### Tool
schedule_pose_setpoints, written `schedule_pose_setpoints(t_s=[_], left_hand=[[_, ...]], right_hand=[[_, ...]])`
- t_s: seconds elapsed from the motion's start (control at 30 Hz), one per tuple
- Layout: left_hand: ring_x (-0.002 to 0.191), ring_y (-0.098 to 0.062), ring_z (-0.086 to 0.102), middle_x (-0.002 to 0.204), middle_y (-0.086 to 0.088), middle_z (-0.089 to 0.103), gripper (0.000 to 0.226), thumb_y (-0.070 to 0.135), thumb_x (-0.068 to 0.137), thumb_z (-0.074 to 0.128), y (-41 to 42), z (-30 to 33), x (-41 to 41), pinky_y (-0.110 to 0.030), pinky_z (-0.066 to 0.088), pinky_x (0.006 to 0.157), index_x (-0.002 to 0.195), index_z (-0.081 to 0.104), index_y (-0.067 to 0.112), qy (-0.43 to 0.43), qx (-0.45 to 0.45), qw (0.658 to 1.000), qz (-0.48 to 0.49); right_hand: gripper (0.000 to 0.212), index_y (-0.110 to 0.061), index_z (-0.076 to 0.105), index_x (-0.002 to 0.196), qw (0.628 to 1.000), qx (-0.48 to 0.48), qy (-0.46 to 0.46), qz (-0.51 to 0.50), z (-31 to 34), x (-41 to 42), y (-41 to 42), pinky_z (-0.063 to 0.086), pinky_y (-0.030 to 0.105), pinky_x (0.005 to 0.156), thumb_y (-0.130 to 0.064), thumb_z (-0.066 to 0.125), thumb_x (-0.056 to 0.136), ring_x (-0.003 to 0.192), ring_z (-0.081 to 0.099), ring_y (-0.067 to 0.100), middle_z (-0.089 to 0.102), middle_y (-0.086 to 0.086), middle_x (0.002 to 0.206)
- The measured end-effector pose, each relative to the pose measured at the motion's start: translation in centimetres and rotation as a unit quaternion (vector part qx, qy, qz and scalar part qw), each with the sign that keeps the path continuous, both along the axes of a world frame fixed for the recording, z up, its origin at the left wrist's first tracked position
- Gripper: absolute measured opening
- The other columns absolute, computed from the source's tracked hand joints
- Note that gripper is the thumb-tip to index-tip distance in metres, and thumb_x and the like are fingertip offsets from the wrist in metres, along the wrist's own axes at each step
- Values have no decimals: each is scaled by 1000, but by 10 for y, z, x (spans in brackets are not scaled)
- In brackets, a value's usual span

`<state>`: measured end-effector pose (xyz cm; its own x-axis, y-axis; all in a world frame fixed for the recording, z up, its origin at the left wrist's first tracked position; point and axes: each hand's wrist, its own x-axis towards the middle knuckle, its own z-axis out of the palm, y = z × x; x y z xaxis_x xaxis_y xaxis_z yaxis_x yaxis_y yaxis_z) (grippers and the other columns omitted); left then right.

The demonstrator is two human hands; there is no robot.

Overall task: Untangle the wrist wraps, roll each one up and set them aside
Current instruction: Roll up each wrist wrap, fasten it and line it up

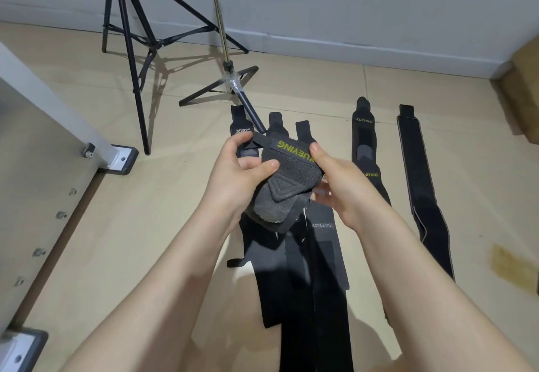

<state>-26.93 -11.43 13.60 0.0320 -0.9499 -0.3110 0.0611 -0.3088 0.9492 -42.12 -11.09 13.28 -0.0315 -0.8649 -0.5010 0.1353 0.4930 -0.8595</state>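
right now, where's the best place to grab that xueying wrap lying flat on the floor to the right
Probably the narrow tab at the far end of the Xueying wrap, reached from above. It lies flat and straight, apart from its neighbours, so the end should lift free for rolling. Both hands are busy holding the rolled wrap.

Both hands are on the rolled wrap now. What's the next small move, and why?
Probably press the loose strap end down onto the roll to fasten it. The left hand pinches that end clear of the bundle while the right hand steadies the roll, which looks nearly fully wound.
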Motion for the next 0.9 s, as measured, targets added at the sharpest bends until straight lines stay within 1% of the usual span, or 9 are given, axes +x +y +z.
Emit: schedule_pose_setpoints(t_s=[0.1, 0.2, 0.3, 0.4, 0.5, 0.63, 0.73, 0.8, 0.9], left_hand=[[62, -7, 64, 79, -5, 62, 56, -1, 83, 66, -1, -1, 0, -15, 51, 55, 130, 41, 17, 20, 10, 999, 42], [56, -2, 64, 73, 0, 63, 54, -2, 84, 65, -3, -1, 1, -14, 49, 52, 129, 41, 18, 33, -2, 998, 54], [63, -1, 66, 65, 9, 67, 58, -1, 85, 64, -3, -2, 0, -13, 50, 60, 133, 39, 18, 48, -24, 998, 30], [84, -6, 64, 83, 8, 67, 53, 10, 84, 68, -3, -4, 5, -15, 49, 75, 129, 42, 20, 15, -17, 1000, 15], [78, -8, 58, 84, 0, 62, 23, 14, 81, 70, -4, -5, 18, -16, 45, 72, 101, 60, 14, -72, 30, 992, -94], [78, -20, 55, 84, -13, 61, 9, 4, 80, 70, 1, -9, 20, -28, 44, 81, 80, 64, 11, -103, 39, 970, -215], [75, -23, 50, 78, -15, 55, 8, 1, 79, 70, 0, -20, 20, -36, 43, 81, 81, 62, 3, -128, 31, 960, -247], [75, -24, 46, 81, -14, 50, 10, 0, 79, 71, -1, -26, 18, -36, 43, 81, 82, 62, 4, -123, 33, 959, -252], [71, -21, 45, 75, -15, 49, 14, 0, 79, 70, 1, -30, 13, -29, 43, 73, 76, 60, 9, -134, 28, 956, -261]], right_hand=[[39, -20, 49, 126, 994, -106, 11, 6, 0, -2, 2, 52, 16, 65, -16, 63, 89, 81, 66, 3, 62, -4, 102], [42, -18, 53, 116, 988, -138, 48, 43, 1, 0, 5, 50, 14, 60, 0, 68, 81, 68, 64, 0, 59, 0, 102], [35, -17, 49, 107, 993, -115, 34, 18, -1, 1, 6, 51, 19, 61, -1, 68, 82, 71, 65, 6, 62, 3, 95], [28, -20, 46, 100, 995, -93, 8, -41, -2, -3, 4, 50, 32, 71, -8, 67, 85, 76, 62, 15, 62, 0, 89], [21, -18, 45, 98, 990, -81, -46, -108, -2, -12, 0, 52, 24, 57, -11, 63, 88, 62, 64, 8, 64, -2, 83], [11, -13, 47, 99, 980, -68, -134, -128, -6, -17, -2, 56, 26, 58, -11, 56, 93, 68, 69, 10, 68, 3, 86], [22, -8, 48, 113, 974, -56, -148, -161, -10, -23, -5, 59, 32, 69, -11, 57, 93, 82, 68, 17, 66, 11, 106], [33, 0, 47, 123, 963, -44, -176, -198, -11, -30, -6, 60, 33, 68, -8, 57, 92, 87, 67, 22, 64, 17, 114], [33, 0, 49, 124, 951, -40, -185, -243, -15, -35, -6, 58, 34, 70, -8, 56, 92, 82, 67, 21, 67, 15, 106]])
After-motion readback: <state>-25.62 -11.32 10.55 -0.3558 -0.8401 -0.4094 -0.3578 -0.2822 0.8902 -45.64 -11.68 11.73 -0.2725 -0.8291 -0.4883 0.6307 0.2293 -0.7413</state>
